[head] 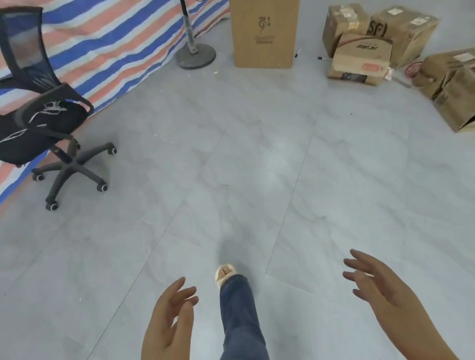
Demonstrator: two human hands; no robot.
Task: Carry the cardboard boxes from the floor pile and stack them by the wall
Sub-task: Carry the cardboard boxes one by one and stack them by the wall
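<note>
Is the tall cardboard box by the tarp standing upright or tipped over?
Upright: the tall cardboard box stands on its small end, taped top flaps facing up, beside the fan stand.

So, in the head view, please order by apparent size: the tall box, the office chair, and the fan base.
1. office chair
2. tall box, though it stands farther away, so true size is unsure
3. fan base

A black mesh office chair (32,118) on castors stands at the left of the frame, against a blue, red and white striped tarpaulin (104,36) across the upper left. A stand's round base (195,56) sits top centre. Grey floor tiles (230,181) fill the rest.
</note>
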